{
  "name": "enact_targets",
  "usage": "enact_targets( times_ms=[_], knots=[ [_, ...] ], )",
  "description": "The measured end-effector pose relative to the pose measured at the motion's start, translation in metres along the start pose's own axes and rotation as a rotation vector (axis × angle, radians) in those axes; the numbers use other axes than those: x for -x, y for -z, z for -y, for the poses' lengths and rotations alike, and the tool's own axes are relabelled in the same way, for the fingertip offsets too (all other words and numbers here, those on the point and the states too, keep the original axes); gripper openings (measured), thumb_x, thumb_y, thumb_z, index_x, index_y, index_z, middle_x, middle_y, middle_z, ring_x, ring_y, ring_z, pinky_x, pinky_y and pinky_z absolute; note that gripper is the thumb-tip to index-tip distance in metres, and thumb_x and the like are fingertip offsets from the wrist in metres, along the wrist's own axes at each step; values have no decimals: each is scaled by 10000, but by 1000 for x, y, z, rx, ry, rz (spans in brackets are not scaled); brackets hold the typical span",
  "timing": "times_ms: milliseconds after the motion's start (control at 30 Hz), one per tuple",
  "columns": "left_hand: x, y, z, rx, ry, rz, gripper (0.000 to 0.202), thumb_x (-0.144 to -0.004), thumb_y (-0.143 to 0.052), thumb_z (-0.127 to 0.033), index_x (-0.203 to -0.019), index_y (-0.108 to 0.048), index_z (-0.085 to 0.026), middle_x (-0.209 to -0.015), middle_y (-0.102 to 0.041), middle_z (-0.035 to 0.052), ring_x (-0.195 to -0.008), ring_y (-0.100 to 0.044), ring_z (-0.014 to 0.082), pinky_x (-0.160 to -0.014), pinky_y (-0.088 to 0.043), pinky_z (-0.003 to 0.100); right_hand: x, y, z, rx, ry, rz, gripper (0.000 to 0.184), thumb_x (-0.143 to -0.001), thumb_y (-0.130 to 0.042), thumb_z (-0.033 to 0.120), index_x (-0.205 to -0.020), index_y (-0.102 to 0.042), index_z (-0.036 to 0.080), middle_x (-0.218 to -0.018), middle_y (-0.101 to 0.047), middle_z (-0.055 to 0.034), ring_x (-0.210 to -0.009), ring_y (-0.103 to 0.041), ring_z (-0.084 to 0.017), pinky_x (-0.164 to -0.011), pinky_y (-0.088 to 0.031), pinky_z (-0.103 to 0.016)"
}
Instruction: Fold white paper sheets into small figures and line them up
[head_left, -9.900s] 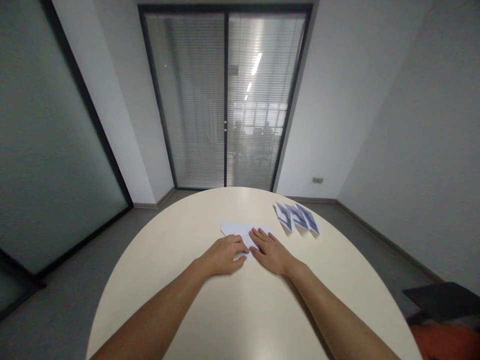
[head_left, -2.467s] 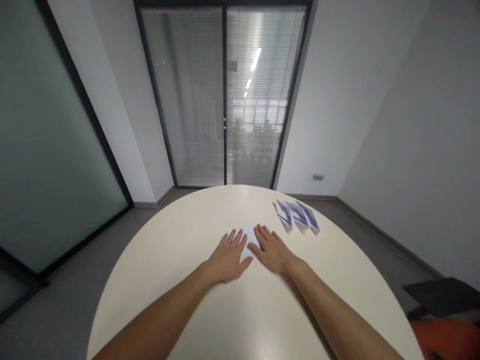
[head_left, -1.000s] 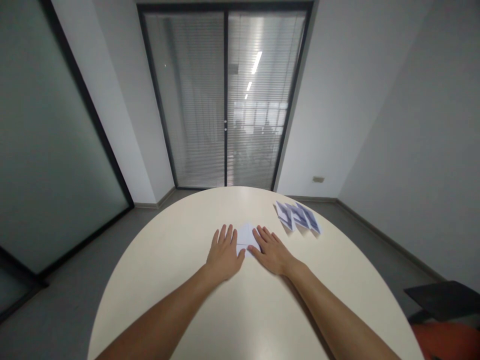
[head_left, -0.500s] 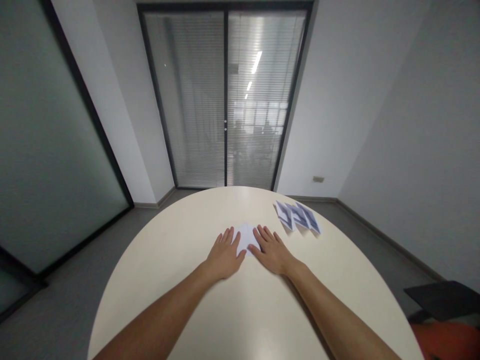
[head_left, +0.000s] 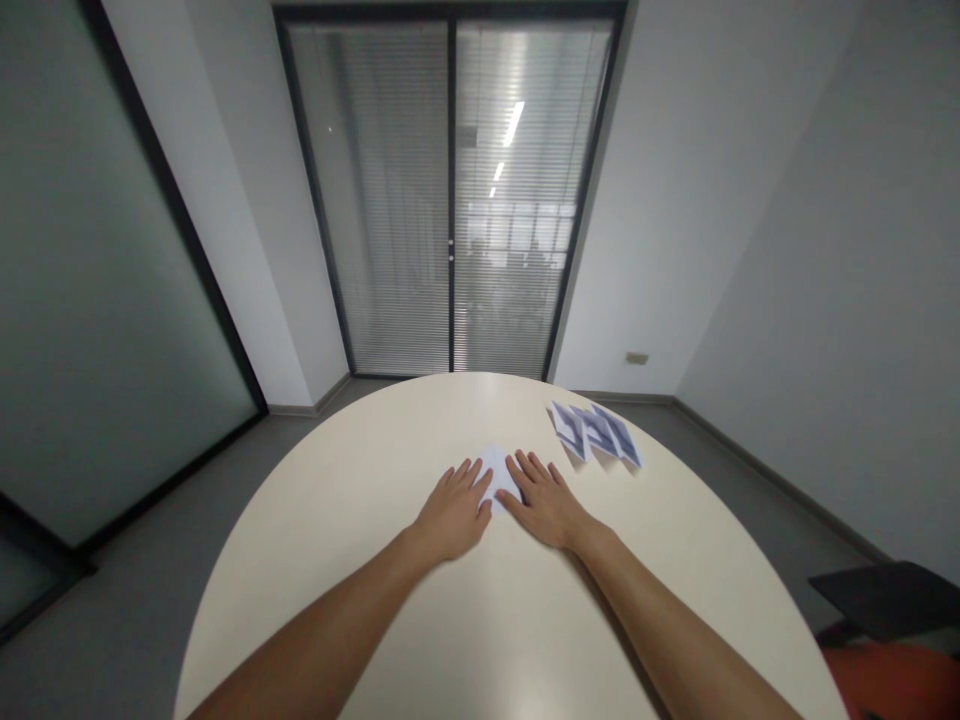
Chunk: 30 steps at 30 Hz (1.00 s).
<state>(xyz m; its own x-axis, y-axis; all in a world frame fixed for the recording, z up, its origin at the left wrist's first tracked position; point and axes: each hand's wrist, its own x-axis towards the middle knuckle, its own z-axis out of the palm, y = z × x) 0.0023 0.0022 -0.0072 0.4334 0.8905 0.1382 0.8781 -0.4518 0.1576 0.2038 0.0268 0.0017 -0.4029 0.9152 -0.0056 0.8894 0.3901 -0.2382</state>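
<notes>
A small piece of white paper (head_left: 496, 480) is laid flat on the cream, round-edged bench (head_left: 480, 630), between the fingers of the two hands, and its sides are partly covered by them. By the left hand (head_left: 452, 512) the paper is touched along its left side; the fingers are extended and slightly parted, palm down, with nothing gripped, and the thumb is set near the paper's lower edge. By the right hand (head_left: 546, 502) the paper's right side is covered; its fingers are also stretched out and a little apart, with the thumb pointed inward toward the left thumb. How far the paper is continued beneath the hands cannot be told. Both the paper and a zigzag-folded printed piece (head_left: 596, 434) are borne by the bench. The printed piece, patterned in white and blue-grey, is seen beyond and to the right of the right fingers, apart from them; whether it is made of one sheet or several cannot be told. Beyond all the fingertips, past the bench's far edge, a dark-framed glass door (head_left: 452, 200) is seen.
</notes>
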Motion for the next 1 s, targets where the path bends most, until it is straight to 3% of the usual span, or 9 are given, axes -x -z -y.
enact_targets(
  times_ms=[200, 500, 700, 800, 1000],
  knots=[
    [-1, 0, 0, 17, 39, 41, 595, -1013, -270, -431, -1526, -313, -133, -1614, -238, 138, -1496, -198, 289, -1206, -195, 485, 0, 1, 2, 9, 16, -14, 793, -961, -224, 670, -1566, -248, 158, -1634, -151, -124, -1513, -90, -319, -1203, -90, -539],
    [-2, 0, 0, 27, 69, 16, 595, -1004, -318, -413, -1505, -346, -93, -1593, -277, 178, -1484, -235, 295, -1205, -207, 475, -4, -7, 2, 34, -112, -46, 854, -952, -272, 661, -1564, -204, 69, -1632, -126, -159, -1509, -80, -347, -1199, -97, -540],
    [0, 2, 2, 71, -60, 6, 537, -1013, -325, -387, -1514, -351, -197, -1615, -255, 93, -1506, -163, 271, -1209, -183, 500, -4, -6, 0, 13, -103, -44, 832, -953, -279, 654, -1567, -211, 98, -1633, -133, -146, -1512, -69, -337, -1197, -87, -546],
    [0, 2, 3, 101, -131, 28, 510, -1018, -307, -356, -1509, -360, -227, -1605, -293, 59, -1499, -201, 235, -1209, -193, 485, -4, -8, -1, 5, -86, -53, 810, -957, -288, 643, -1566, -224, 111, -1632, -146, -143, -1512, -77, -334, -1194, -87, -549],
    [0, 2, 1, 40, -71, -4, 507, -1009, -335, -384, -1480, -413, -214, -1580, -348, 88, -1468, -289, 262, -1183, -251, 499, -7, -7, -2, 29, -82, -127, 684, -956, -409, 487, -1514, -352, 94, -1596, -281, -168, -1489, -190, -345, -1180, -152, -529]
  ],
)
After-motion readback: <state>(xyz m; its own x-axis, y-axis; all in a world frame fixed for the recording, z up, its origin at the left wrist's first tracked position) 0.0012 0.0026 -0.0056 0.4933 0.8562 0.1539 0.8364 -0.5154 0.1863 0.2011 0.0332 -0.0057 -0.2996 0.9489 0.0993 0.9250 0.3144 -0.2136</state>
